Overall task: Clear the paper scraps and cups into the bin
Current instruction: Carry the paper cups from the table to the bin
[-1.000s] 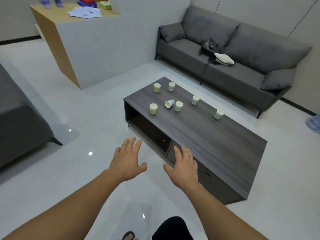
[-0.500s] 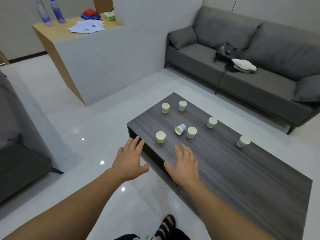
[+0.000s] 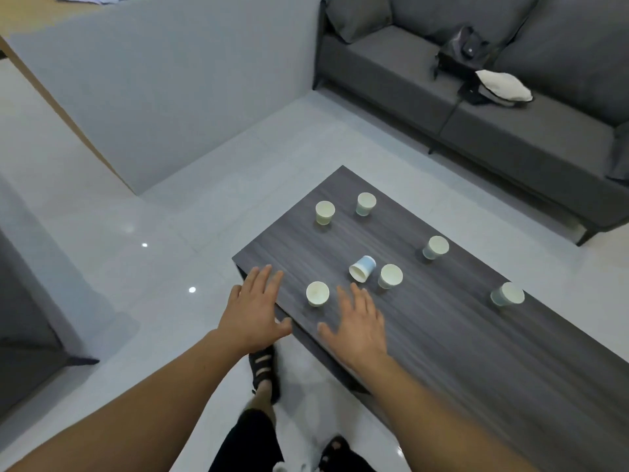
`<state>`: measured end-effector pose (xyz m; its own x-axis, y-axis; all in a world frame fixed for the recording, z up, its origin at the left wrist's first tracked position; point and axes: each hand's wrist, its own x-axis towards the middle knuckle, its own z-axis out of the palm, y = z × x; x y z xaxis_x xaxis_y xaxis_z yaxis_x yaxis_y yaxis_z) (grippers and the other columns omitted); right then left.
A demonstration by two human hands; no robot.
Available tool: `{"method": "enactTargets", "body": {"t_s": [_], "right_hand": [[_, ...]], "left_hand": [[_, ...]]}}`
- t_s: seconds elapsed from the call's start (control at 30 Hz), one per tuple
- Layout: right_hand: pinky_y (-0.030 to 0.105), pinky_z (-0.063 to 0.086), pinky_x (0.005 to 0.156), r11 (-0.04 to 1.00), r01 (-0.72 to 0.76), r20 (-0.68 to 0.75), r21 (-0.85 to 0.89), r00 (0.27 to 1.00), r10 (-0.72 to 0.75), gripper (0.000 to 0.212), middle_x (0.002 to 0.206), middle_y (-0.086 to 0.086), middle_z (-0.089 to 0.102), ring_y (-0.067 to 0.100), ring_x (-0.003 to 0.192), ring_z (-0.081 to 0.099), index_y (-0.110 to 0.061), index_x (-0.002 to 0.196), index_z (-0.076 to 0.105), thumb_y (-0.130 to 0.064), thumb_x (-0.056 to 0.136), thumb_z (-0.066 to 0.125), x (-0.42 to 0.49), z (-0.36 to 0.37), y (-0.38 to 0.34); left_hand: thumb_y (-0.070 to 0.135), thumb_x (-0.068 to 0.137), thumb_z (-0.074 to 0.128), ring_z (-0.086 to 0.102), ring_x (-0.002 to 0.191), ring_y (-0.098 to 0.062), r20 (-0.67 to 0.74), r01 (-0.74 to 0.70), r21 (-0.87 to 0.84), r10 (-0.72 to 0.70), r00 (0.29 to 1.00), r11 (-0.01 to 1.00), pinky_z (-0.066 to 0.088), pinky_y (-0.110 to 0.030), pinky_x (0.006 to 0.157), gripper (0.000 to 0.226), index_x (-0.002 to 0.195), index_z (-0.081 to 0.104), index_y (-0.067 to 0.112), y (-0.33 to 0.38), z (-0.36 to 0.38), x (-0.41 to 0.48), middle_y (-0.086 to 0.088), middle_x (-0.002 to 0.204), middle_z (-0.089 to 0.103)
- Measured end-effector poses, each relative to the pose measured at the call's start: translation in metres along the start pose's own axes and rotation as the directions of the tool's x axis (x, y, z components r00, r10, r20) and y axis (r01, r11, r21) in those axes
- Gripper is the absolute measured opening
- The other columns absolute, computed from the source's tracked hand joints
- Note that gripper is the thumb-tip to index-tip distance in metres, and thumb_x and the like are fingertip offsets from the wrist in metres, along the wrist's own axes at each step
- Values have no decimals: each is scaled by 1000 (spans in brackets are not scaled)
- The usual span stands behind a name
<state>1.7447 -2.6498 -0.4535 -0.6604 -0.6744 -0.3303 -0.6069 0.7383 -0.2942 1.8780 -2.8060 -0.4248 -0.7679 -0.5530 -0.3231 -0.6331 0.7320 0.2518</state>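
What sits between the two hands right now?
In the head view, one upright paper cup stands on the dark table between the left hand and the right hand; neither touches it.

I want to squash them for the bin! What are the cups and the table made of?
The cups look like thin paper: matte, pale, with rolled rims; the tipped cup has a light blue wall. The table looks like dark grey wood or wood-print laminate, matte, with streaky grain; which, I cannot tell.
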Motion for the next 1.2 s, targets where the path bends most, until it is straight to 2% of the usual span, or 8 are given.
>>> {"method": "enactTargets", "body": {"t_s": [0.13,0.33,0.5,0.63,0.8,0.93,1.1,1.2], "right_hand": [[48,17,117,996,-92,63,-8,994,93,83,162,1,3,23,149,-1,-32,152,10,-58,84,51,57,20,-14],[47,23,115,987,-160,163,-20,973,161,91,161,0,2,27,148,4,-32,152,8,-56,80,58,128,54,-22],[48,28,114,985,-171,249,-20,953,171,93,160,2,2,31,146,8,-32,151,7,-52,81,64,182,100,-11],[47,33,111,992,-102,303,-69,946,119,92,159,3,0,31,144,14,-33,151,4,-48,84,66,211,144,3],[34,43,99,971,-202,231,130,958,168,73,146,0,28,22,128,38,-29,145,26,-41,85,65,228,170,23],[25,39,90,784,-377,185,493,926,330,66,136,-8,42,10,117,47,-31,139,35,-51,82,63,230,157,36],[34,49,95,599,-358,206,717,929,308,57,122,-17,58,2,110,56,-43,128,45,-71,79,51,235,121,47],[35,46,97,630,-343,153,697,929,337,60,124,-12,60,8,113,56,-36,131,49,-72,86,32,244,104,66]], "left_hand": [[59,82,48,-7,148,-21,70,-77,0,77,995,997,10,-44,117,91,153,4,23,-28,5,71,-2,162,-2],[58,81,51,-6,148,-21,183,-85,-14,87,979,996,12,-42,117,93,153,2,24,-70,31,144,-1,161,-3],[53,80,57,-3,148,-18,272,-102,-102,126,954,990,13,-40,117,94,152,4,26,-84,79,174,2,161,1],[50,79,60,0,147,-15,318,-98,-169,148,936,981,14,-37,119,93,152,6,28,-84,117,193,6,160,5],[46,80,63,5,146,-12,358,-96,-217,170,918,972,16,-33,119,92,152,10,26,-77,154,221,7,159,11],[43,79,70,14,145,-11,336,-111,-324,224,915,940,14,-24,115,93,152,16,25,-50,161,238,6,157,21],[38,77,72,40,130,-10,284,-146,-413,280,917,899,37,-31,108,81,146,30,28,-9,149,270,8,144,42],[40,77,72,52,115,-11,288,-128,-419,265,920,899,47,-33,96,72,140,38,29,6,145,286,7,132,52]]}}
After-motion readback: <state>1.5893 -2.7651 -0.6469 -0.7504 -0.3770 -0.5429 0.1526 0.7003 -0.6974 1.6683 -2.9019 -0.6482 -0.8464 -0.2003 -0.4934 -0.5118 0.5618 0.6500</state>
